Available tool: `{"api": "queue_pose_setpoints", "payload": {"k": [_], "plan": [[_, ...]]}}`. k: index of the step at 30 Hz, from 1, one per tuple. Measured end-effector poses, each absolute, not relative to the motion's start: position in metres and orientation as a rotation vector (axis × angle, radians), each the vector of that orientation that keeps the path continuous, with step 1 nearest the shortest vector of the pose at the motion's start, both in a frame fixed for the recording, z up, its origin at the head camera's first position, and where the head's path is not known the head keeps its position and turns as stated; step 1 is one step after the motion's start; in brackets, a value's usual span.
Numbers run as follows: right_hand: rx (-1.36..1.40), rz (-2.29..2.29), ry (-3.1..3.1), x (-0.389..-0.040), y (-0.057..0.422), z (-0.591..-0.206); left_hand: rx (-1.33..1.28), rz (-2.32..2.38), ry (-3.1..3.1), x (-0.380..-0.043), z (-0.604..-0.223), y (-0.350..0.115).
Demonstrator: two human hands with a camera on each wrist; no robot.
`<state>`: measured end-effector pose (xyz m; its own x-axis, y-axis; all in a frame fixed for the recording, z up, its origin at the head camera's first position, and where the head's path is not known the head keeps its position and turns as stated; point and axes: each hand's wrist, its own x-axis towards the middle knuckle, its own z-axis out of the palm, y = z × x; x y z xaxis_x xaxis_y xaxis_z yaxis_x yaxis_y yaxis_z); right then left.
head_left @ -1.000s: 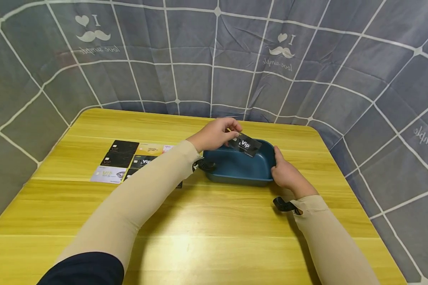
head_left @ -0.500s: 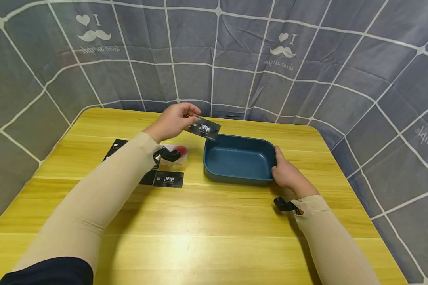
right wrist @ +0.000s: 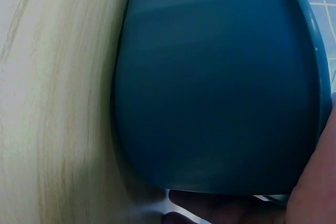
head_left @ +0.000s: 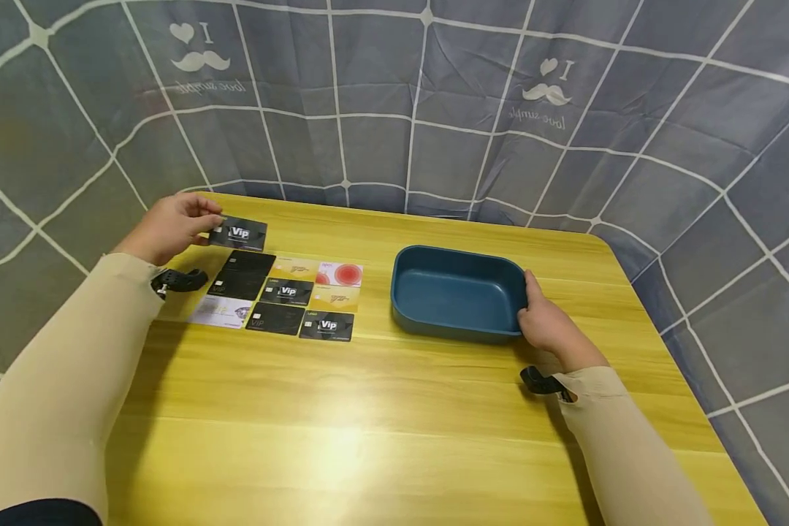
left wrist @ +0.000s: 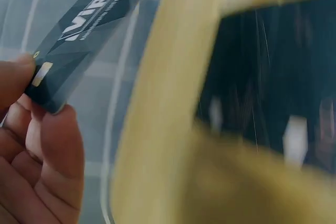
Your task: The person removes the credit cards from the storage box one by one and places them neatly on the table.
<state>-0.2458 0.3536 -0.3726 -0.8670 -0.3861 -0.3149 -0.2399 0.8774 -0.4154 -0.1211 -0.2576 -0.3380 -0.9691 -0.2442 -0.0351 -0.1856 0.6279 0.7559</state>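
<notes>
My left hand, thumb against fingers, pinches a black VIP card by its left end, just beyond the far-left corner of a block of laid-out cards. In the left wrist view the card's chip and white VIP letters show above the fingers. A deep blue rectangular plastic box stands on the right half of the table, its inner floor visible. My right hand holds the box's right end, with fingers along the outside of the end wall. Part of that hand overlaps the rim in the right wrist view.
Several cards lie edge to edge on the wooden table: black cards, gold cards, a silver card and a white card with red circles. A grey checked curtain hangs behind the table's far edge.
The left hand has carried the VIP card leftward, from over the blue box to the far side of the laid-out cards. The right hand stays at the box's right end.
</notes>
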Motion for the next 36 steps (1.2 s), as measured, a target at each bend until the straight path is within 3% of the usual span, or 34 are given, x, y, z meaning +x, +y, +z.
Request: {"api": "queue_pose_setpoints", "payload": {"k": [8, 19, 36], "plan": [[-0.449, -0.530, 2.653, -0.246, 0.364, -0.370, 0.569, -1.147, -2.835, -0.097, -0.356, -0.305], [-0.446, -0.543, 2.637, -0.245, 0.358, -0.371, 0.712, -1.047, -2.833, -0.087, -0.366, -0.320], [-0.443, -0.523, 2.638, -0.246, 0.353, -0.370, 0.592, -0.893, -3.005, -0.088, -0.368, -0.324]]}}
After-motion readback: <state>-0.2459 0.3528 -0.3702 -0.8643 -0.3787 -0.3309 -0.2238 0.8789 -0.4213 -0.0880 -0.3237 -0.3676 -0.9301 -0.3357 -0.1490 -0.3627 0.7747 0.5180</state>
